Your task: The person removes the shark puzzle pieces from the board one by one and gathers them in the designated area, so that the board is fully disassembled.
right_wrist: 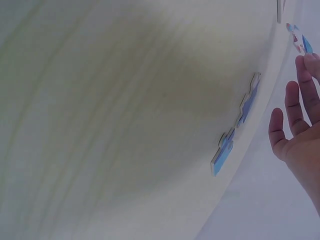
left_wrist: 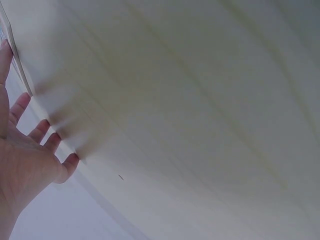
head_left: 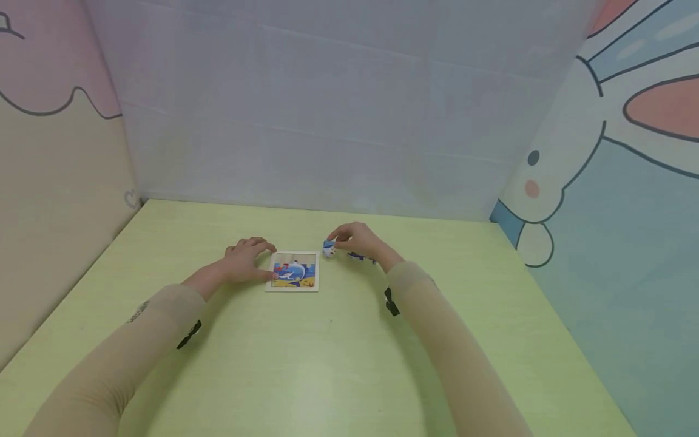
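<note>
A small framed jigsaw board (head_left: 293,271) with a blue, white and yellow picture lies on the green table (head_left: 327,340). My left hand (head_left: 247,260) rests flat beside the board's left edge, fingers straight, thumb touching the frame; in the left wrist view its fingers (left_wrist: 30,135) press on the tabletop. My right hand (head_left: 357,240) pinches a blue and white puzzle piece (head_left: 328,247) just right of the board's top corner; the piece (right_wrist: 299,39) shows at the fingertips in the right wrist view. Loose blue pieces (right_wrist: 235,127) lie under the right hand (right_wrist: 300,120).
Loose blue pieces (head_left: 361,257) sit on the table beneath my right wrist. A pale wall stands behind the table, with cartoon-painted panels at left and right (head_left: 601,182). Bare green tabletop stretches toward me.
</note>
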Available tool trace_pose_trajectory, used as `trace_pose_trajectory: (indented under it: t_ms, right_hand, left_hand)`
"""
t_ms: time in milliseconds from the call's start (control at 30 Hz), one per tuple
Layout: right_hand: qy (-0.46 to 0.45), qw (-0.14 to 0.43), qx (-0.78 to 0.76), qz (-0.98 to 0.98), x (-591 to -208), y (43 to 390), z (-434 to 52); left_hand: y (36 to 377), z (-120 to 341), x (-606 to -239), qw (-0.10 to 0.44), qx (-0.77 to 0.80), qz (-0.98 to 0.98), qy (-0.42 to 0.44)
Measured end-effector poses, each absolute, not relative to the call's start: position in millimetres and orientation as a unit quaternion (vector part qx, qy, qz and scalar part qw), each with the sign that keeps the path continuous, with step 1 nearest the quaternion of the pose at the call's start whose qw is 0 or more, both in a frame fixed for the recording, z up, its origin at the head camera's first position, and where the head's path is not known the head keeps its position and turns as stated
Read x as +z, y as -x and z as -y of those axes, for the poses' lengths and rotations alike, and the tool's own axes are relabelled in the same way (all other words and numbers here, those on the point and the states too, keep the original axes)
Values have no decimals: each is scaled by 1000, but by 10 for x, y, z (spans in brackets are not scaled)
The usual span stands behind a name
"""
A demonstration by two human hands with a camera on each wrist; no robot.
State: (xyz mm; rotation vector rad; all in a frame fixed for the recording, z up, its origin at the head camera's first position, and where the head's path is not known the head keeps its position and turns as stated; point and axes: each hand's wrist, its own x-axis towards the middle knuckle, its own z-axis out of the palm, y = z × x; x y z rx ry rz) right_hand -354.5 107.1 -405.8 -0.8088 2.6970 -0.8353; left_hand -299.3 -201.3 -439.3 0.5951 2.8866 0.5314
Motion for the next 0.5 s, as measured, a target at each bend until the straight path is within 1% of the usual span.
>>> trace_pose_trajectory:
  t_ms: [300, 500]
  right_hand:
    - [255, 125, -302, -910, -4151, 3598, -1198]
    - [253, 117, -277, -920, -4201, 3627, -1192]
  left_hand:
    - [2978, 2021, -4376, 68, 174, -961, -203]
    - [2982, 2023, -4383, 69, 168, -963, -201]
